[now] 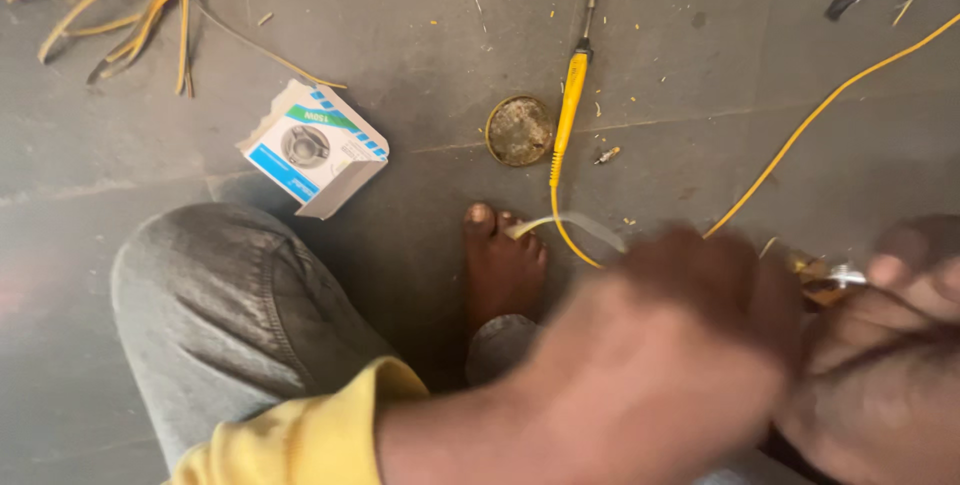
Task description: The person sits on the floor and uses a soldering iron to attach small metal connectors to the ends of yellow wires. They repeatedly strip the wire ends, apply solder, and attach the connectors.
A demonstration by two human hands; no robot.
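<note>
**Small metal part held between both hands above the floor**

Head view: A person is seen sitting on a grey floor (700, 65), with a bent knee in grey trousers (220, 305) at the near left and a bare foot (503, 265) in the middle. The left hand (680, 345) is blurred; it appears clenched, but what is inside it cannot be told. The right hand (890, 345), at the near right edge, is closed with its fingertips on a small shiny metal part (830, 280), which is found between the two hands, just above the floor. The long axis of this part seems to run left to right, but the blur makes it uncertain. A thin yellow wire (820, 110) runs from the part toward the far right corner.

A soldering iron (572, 95) with a yellow handle lies untouched farther away, its long axis running near to far, the tip pointing far. Beside it, touching or nearly so, a round tin (519, 130) is placed. A small white and blue box (312, 148) lies at the left, and cut yellow wire strands (130, 5) at the far left corner.

It is judged that wire stripping is already done and that soldering is not in progress now.
</note>
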